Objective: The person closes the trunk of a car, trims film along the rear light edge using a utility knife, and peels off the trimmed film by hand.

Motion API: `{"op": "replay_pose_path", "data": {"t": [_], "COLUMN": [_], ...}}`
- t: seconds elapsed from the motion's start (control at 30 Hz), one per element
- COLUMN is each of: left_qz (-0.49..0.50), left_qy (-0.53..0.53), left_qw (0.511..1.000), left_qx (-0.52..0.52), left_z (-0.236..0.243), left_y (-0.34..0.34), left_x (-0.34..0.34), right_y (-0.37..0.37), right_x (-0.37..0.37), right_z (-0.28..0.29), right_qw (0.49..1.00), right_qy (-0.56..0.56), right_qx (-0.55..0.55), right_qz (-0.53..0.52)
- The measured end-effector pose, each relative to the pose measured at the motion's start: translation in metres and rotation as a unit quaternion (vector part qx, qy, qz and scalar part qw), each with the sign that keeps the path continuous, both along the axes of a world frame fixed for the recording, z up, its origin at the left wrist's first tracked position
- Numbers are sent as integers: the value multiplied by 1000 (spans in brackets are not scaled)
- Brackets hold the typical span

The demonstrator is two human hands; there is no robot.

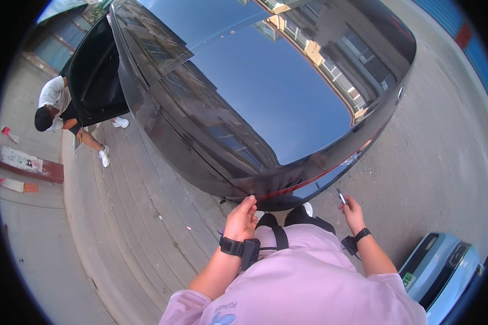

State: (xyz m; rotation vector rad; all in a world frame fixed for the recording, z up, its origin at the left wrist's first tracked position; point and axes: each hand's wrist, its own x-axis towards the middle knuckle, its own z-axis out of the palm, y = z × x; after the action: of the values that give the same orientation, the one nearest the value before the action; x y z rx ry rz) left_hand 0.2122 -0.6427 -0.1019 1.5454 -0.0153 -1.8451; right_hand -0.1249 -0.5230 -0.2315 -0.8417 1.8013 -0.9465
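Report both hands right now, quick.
Left hand: fingers bent, near the car; open or closed, can't tell.
Right hand: closed on a slim pen-like thing.

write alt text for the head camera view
A person in a pink shirt stands close to a dark car, right hand holding a small slim object, left hand near the bodywork. Another person is beside the open door; a pale blue car is lower right.
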Motion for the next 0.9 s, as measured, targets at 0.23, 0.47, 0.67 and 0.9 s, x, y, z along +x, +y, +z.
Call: {"op": "replay_pose_path", "data": {"t": [0.23, 0.47, 0.67, 0.9], "left_qz": [95, 136, 150, 131], "left_qy": [9, 20, 17, 78], "left_qw": [995, 990, 988, 988], "left_qx": [-19, -33, -42, -21], "left_z": [-18, -22, -27, -36], "left_y": [18, 16, 15, 8], "left_x": [-15, -18, -22, -21], "right_y": [24, -3, -21, 6], "right_x": [-90, -106, -118, -124], "right_z": [-54, -24, -16, -49], "right_qw": [947, 918, 916, 893], "right_qy": [249, 233, 253, 279], "right_qx": [117, 74, 47, 72], "right_qz": [169, 313, 309, 346]}}
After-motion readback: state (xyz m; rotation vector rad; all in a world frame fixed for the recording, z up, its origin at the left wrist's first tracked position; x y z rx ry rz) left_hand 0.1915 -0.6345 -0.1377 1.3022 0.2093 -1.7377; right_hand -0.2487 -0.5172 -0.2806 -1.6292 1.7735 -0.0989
